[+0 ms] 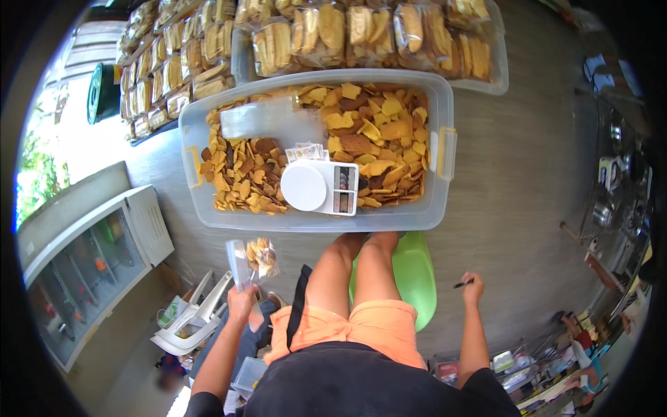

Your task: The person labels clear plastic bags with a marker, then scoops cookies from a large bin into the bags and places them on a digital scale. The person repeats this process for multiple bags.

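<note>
My left hand (242, 303) grips a stack of clear plastic bags (238, 264), held out at the lower left. Right beside the bags is a small clear bag of chips (261, 256); who or what holds it is unclear. My right hand (472, 288), out to the right, is closed on a small dark object (462, 284) that looks like a pen. In front of my knees lies a large plastic bin (318, 223) of broken brown and yellow chips (396, 120). On the chips rest a white kitchen scale (319, 186), small printed labels (306, 152) and a plastic sheet or lid (260, 121).
Packed bags (318, 34) fill another bin beyond, and more bags (172, 73) are stacked at upper left. A green stool (417, 281) stands by my legs. Another person's jeans (245, 339) and a white plastic chair (190, 326) are at lower left; a display fridge (91, 281) is further left.
</note>
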A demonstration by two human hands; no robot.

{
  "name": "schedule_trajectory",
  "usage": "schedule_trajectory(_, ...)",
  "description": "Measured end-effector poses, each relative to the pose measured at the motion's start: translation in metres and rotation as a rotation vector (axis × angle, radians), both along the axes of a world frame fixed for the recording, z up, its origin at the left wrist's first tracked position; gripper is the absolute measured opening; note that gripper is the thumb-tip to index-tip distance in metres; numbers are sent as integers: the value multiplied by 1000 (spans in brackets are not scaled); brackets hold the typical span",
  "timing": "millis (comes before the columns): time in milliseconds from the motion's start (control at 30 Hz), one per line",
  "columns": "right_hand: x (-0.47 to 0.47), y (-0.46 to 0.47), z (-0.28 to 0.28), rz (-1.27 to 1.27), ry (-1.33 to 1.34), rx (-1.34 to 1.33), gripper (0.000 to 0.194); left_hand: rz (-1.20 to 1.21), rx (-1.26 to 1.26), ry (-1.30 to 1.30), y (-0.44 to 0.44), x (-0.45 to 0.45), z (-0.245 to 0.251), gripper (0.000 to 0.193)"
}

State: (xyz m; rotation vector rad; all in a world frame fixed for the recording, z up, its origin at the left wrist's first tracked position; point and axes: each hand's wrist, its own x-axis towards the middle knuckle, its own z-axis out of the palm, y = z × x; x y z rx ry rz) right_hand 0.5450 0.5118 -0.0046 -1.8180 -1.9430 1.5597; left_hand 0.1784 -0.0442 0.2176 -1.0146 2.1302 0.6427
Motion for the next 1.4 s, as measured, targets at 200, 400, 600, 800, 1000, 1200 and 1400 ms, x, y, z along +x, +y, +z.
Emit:
schedule_trajectory(200, 148, -73, -18, 456, -896, -9, 46, -45, 35, 101, 16, -30, 9, 16)
schedule_trajectory(400, 202, -162, -75, 40, -1015, -176, 54, -47, -81, 102, 18, -23, 11, 17)
schedule_trajectory(600, 242, -170, -116, -278, -717, -387, 60, 40, -71, 58, 23, -24, 2, 20)
schedule_trajectory(800, 205, -111, -59, 60, -704, -220, 49, 141, -51, 52, 15, -14, 13, 21)
schedule_trajectory(1000, 184, -15, 38, 220, -725, -54, 48, 226, 77, 106, 7, -4, 28, 19)
schedule_trajectory(1200, 136, 137, 84, 347, -780, 97, 46, 274, 82, 276, 40, 9, 16, 24)
schedule_trajectory(1400, 68, 309, 61, 611, -798, 253, 46, 398, 42, 287, 136, 30, 28, 26)
